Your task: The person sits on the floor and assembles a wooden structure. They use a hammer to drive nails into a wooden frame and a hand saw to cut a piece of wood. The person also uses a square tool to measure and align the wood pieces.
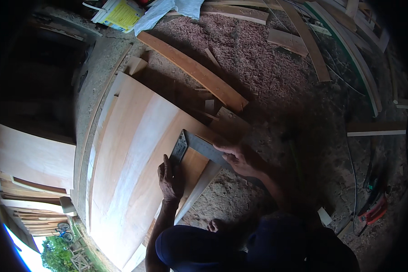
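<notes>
Here, two hands point(171, 179) point(240, 158), one steel square point(192, 145), one plywood sheet point(136, 149)

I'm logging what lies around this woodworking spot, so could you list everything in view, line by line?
Plywood sheet: one, pale tan, on the ground at centre left.
Steel square: one, grey metal, lying on the sheet's right edge.
Long plank: one, reddish brown, diagonal above the sheet.
Wood shavings: a spread, pinkish brown, upper centre.
Planks and strips: several, brown, upper right.
Yellow package: one, top left.
Red tool: one, on the ground at right.
Left hand: flat on the sheet, beside the square's short arm.
Right hand: fingers pressing on the square's long arm.
</notes>
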The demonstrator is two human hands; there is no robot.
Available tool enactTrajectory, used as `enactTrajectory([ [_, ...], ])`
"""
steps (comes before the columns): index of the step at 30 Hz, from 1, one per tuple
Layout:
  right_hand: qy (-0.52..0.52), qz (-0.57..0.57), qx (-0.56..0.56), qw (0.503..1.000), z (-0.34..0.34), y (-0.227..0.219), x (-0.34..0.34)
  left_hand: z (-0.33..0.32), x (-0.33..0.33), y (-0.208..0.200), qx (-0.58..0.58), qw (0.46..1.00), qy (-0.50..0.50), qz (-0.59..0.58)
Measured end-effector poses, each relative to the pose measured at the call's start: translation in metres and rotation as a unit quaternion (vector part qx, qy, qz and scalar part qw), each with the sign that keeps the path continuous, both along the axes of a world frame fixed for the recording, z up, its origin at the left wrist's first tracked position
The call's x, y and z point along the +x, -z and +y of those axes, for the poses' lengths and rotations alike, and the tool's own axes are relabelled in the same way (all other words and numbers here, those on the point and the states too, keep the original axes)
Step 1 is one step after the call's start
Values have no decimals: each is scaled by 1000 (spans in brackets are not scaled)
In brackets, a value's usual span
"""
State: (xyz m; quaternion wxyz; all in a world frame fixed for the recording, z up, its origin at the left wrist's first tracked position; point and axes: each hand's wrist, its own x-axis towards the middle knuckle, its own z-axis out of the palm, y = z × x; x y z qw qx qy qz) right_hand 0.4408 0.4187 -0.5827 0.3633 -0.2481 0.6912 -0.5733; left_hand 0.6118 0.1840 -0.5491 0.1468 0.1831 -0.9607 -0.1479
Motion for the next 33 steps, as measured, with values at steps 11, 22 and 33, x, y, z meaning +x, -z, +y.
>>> enactTrajectory([
  [11, -4, -2, -40, 999, 9, -32, -8, -1, 2, 0, -19, 999, 18, -45],
  [22, -49, 34, 30, 998, 12, -24, -12, 1, 0, -3, -15, 998, 14, -62],
  [33, -41, 72, 45, 996, 12, -28, -8, 4, -2, -5, -34, 998, 26, -49],
])
